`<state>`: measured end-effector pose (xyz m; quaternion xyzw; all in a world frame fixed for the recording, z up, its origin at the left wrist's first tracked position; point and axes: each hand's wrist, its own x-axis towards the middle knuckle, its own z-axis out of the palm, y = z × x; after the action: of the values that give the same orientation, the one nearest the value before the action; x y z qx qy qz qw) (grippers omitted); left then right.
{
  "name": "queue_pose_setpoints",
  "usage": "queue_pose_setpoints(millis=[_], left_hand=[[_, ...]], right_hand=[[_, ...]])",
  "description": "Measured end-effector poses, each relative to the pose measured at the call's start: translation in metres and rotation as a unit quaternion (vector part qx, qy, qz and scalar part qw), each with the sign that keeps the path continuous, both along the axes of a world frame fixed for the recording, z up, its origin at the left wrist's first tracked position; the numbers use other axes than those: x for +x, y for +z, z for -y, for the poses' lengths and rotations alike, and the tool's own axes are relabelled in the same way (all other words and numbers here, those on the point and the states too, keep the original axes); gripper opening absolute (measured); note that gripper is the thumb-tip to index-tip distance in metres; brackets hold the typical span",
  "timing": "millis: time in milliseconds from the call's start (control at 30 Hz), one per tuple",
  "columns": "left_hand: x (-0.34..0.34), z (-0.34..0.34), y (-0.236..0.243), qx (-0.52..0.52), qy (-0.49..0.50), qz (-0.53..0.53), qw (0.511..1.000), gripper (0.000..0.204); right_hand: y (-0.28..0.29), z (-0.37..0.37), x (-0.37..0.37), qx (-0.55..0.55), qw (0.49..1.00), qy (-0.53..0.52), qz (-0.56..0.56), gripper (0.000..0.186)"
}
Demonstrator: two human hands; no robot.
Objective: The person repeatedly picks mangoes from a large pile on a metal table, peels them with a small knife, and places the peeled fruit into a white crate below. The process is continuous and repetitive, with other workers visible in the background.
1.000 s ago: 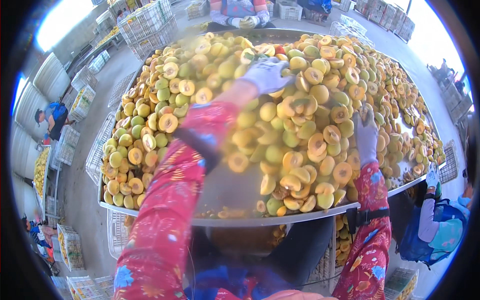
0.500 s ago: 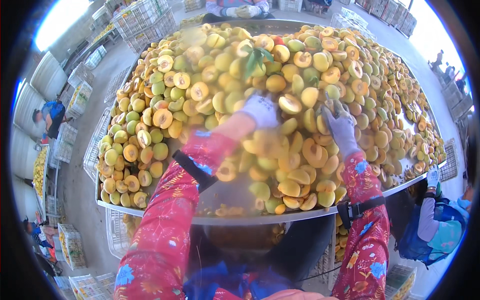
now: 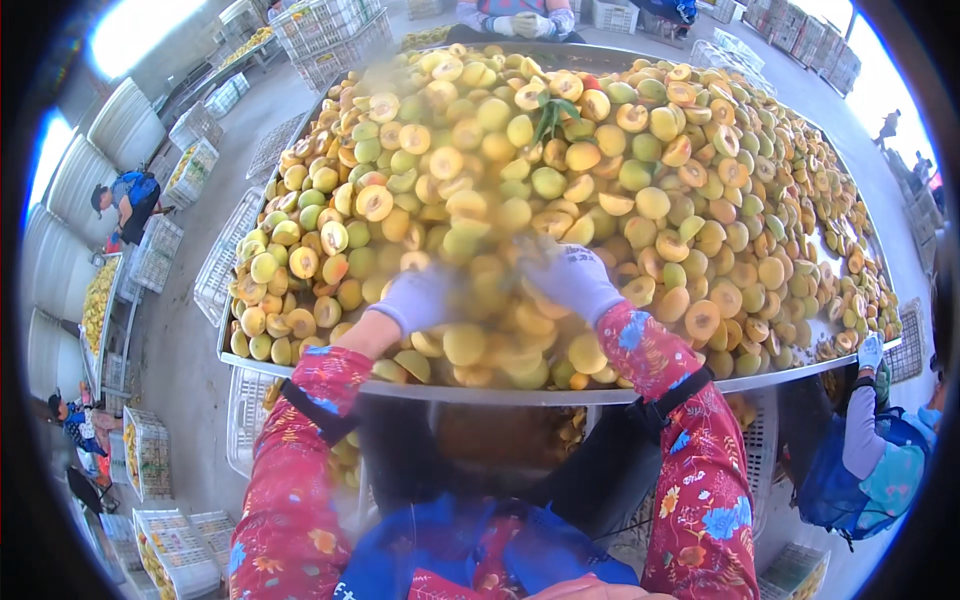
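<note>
A broad heap of yellow-green halved peaches, or a similar stone fruit, lies on a metal-edged table. My left hand, in a pale lavender glove, is low over the near side of the heap, its fingers smeared by motion. To its right, my right hand, gloved alike, reaches in among the fruit with fingertips turned toward the left. Blur and haze over the middle of the view hide the fingers of both hands, so whether either holds a fruit does not show.
A leafy sprig lies on the heap toward the far side. Across the table sits a person with gloved hands; another person's gloved hand rests at the right corner. Plastic crates are stacked at the far left, and a white crate stands below the near-left edge.
My right hand has moved left and nearer to me, toward the other hand. My left hand has drawn back to the left and nearer. Fruit in the middle has shifted, and the view has turned slightly.
</note>
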<state>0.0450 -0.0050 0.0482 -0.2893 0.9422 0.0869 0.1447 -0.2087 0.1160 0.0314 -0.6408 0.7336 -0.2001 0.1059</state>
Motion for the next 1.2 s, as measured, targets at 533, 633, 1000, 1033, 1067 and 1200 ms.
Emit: queue_pose_setpoints(millis=[533,633,1000,1033,1067,1200], left_hand=[[0.068,-0.146,-0.04,0.299,0.191,-0.649,0.674,0.051],[0.075,-0.165,-0.003,0.39,0.175,-0.591,0.684,0.065],[0.09,-0.177,0.0,0.661,0.352,-0.47,0.466,0.04],[0.089,-0.179,-0.001,0.656,0.355,-0.476,0.466,0.04],[0.09,-0.18,-0.001,0.601,0.325,-0.48,0.55,0.039],[0.096,-0.183,-0.005,0.437,0.209,-0.495,0.721,0.035]], right_hand=[[0.044,-0.162,0.162,-0.112,0.966,-0.033,0.229,0.028],[0.037,-0.174,0.182,-0.087,0.976,-0.012,0.2,0.029],[0.043,-0.181,0.205,-0.033,0.987,0.002,0.158,0.023],[0.042,-0.182,0.205,-0.032,0.987,0.003,0.159,0.023],[0.042,-0.183,0.205,-0.031,0.986,0.002,0.161,0.023],[0.037,-0.184,0.206,-0.03,0.986,-0.003,0.165,0.023]])
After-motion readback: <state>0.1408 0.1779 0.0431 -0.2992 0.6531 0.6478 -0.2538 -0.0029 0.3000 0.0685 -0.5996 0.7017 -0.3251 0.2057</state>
